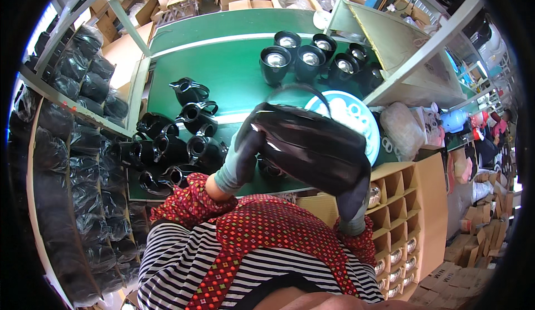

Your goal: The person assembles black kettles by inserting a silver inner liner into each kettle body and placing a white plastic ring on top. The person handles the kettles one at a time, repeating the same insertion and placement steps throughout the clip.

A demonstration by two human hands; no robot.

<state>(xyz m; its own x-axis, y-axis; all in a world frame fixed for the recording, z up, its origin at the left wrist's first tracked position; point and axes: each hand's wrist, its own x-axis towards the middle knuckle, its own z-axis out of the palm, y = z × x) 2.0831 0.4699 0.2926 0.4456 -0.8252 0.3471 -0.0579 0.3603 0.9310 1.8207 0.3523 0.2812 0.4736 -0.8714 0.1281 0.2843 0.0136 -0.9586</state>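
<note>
A glossy black jug (pixel 312 148) lies tilted on its side in the air above the bench, between my two gloved hands. At its left end my left hand (pixel 246 156) is closed round it, in a pale green and dark glove. My right hand (pixel 354 199), gloved the same way, grips its lower right end. A thin curved part, seemingly the handle, shows blurred along its upper side. Behind it, a round blue-rimmed tray (pixel 374 153) holds white rings (pixel 354 110). Several black jugs with spouts and handles (pixel 204 148) stand on the green bench to the left.
Black vessels with silvery insides (pixel 310 62) stand far right on the green bench (pixel 239 81). A divided cardboard box (pixel 415 198) beside my right arm holds silvery liners (pixel 396 257). Plastic-wrapped black items (pixel 89 179) fill racks at left. Metal posts (pixel 426 48) frame the bench.
</note>
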